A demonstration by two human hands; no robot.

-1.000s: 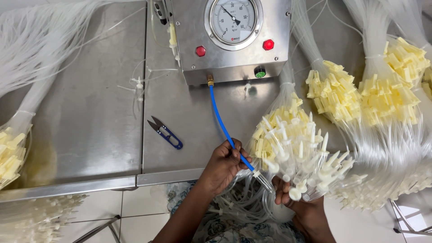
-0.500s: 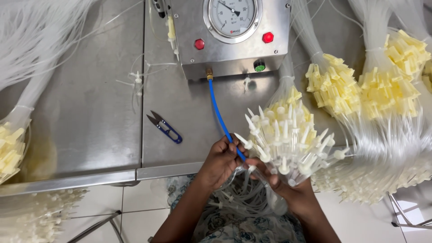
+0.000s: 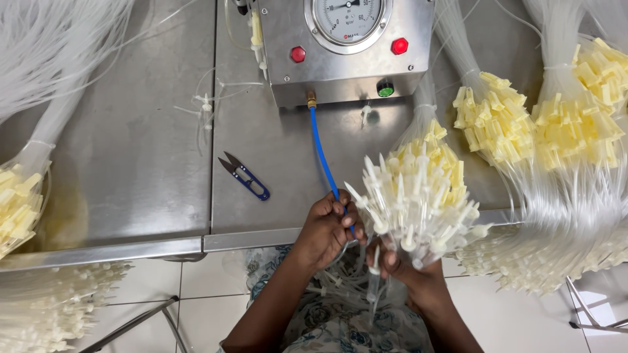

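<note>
Right hand (image 3: 407, 274), nearest, fingers closed around base of a bundle of white-tipped tubes (image 3: 415, 199), held at the steel table (image 3: 131, 163) edge. Left hand (image 3: 327, 229) pinches blue hose (image 3: 322, 153) end beside the bundle. Farther: blue-handled snips (image 3: 245, 176) on table. Beyond: metal box with pressure gauge (image 3: 347, 16).

A factory workbench for medical tubing, by the look of it: a stainless-steel tabletop (image 3: 131, 163) carries a steel pressure-gauge box with red buttons (image 3: 347, 49) at its far edge (blue hose attached), amid bundled clear plastic tubes with yellow caps (image 3: 497, 124).
</note>
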